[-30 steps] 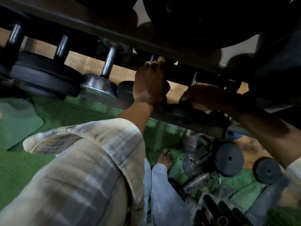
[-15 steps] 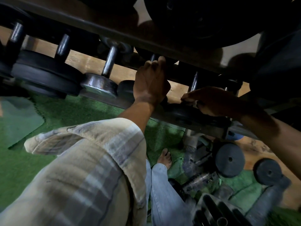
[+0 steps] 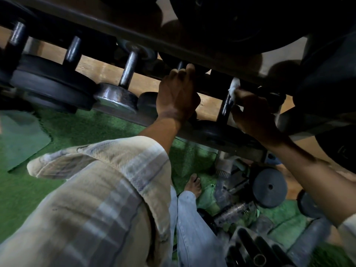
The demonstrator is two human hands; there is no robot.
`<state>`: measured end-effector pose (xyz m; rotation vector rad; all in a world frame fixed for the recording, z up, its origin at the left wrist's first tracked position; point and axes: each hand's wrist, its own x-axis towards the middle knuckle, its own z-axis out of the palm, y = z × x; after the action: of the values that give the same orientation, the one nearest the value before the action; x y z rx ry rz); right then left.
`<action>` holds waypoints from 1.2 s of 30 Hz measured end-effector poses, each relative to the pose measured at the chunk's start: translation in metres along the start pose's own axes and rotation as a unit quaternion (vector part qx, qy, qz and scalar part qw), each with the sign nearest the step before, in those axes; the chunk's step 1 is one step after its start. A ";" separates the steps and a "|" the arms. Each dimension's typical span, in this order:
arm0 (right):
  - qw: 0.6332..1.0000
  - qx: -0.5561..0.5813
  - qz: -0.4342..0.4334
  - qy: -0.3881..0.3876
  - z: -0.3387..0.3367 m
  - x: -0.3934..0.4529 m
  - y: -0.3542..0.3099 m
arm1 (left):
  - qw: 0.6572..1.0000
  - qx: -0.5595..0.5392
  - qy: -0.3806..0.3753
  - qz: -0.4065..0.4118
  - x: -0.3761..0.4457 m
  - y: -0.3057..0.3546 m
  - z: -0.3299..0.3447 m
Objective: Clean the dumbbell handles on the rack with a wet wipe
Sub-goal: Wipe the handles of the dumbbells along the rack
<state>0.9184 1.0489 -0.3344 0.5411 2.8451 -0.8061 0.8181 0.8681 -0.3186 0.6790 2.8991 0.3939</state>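
Two hands on the rack [image 3: 134,38]: left hand [image 3: 178,93] curled round one dumbbell handle [image 3: 180,64], right hand [image 3: 254,110] pinching one wet wipe [image 3: 233,87]

The person wears a loose, pale cream shirt [image 3: 92,199] crossed with faded grey-blue plaid stripes, its wide sleeve cuff [image 3: 107,151] folded back above the forearm at centre frame. A sliver of matching sleeve [image 3: 348,226] shows at the right edge. Below are light blue jeans [image 3: 192,234] (washed-out denim) and a bare foot [image 3: 193,185].
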 end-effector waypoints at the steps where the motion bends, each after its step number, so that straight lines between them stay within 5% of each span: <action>1: 0.999 0.021 0.047 0.007 0.002 0.001 -0.004 | 1.000 -0.011 -0.003 0.001 0.001 0.000 0.000; 4: 0.968 0.118 0.221 0.032 0.004 0.011 -0.025 | 0.999 -0.033 0.008 0.006 0.000 0.001 -0.003; 7: 0.893 0.298 0.335 0.035 -0.001 0.026 -0.039 | 0.999 -0.034 0.015 0.014 -0.001 0.000 -0.003; 14: 0.785 0.483 0.387 0.036 0.007 0.035 -0.018 | 1.000 -0.015 0.019 0.019 0.000 -0.001 0.000; 17: 0.767 0.489 0.415 0.027 0.011 0.039 -0.004 | 0.999 -0.021 0.017 0.021 0.000 -0.001 -0.001; 23: 0.857 0.361 0.358 -0.085 0.034 0.034 0.053 | 1.000 -0.019 0.012 0.019 0.000 -0.001 0.001; 31: 0.877 0.352 0.282 -0.166 0.008 -0.020 0.029 | 1.000 -0.014 0.009 0.021 -0.001 -0.002 0.000; 36: 0.944 0.074 0.271 -0.172 -0.008 0.002 -0.014 | 1.000 0.011 0.011 0.010 0.001 -0.008 0.002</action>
<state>0.9108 1.0431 -0.3215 1.0292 2.1698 -0.8957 0.8138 0.8620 -0.3234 0.7110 2.9235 0.3746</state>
